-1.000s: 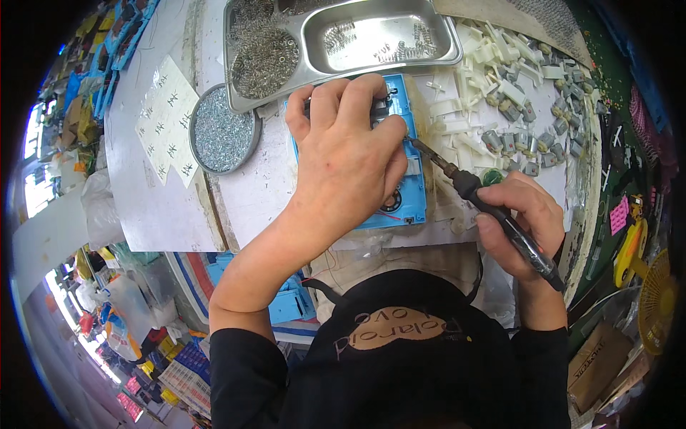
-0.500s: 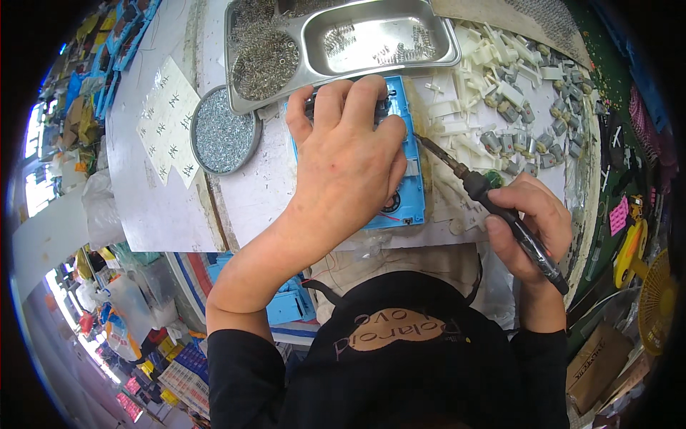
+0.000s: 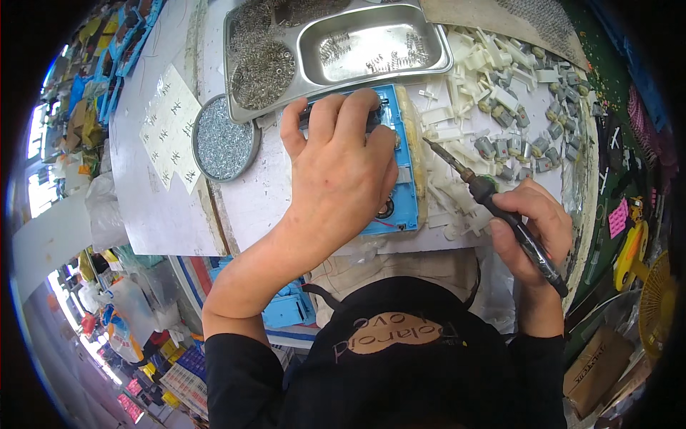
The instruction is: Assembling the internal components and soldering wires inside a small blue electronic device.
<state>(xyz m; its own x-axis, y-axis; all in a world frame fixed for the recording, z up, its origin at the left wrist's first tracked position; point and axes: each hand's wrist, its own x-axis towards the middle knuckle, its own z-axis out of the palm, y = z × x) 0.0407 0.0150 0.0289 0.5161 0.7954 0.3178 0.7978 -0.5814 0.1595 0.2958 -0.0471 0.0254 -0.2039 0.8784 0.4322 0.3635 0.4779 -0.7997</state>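
blue casing point(image 3: 407, 196): under our left hand point(image 3: 332, 168), just beside the metal tray point(image 3: 364, 46)
casing rim point(image 3: 411, 121): probably light, stiff plastic, we'd hold here
left grip: spread, can't tell if pinching
right hand point(image 3: 544, 222): wrapped round our soldering iron point(image 3: 483, 190)

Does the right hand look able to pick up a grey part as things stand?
Probably not: the right hand is wrapped around a black-handled soldering iron, so it seems occupied, though nothing appears to block the way to the grey parts.
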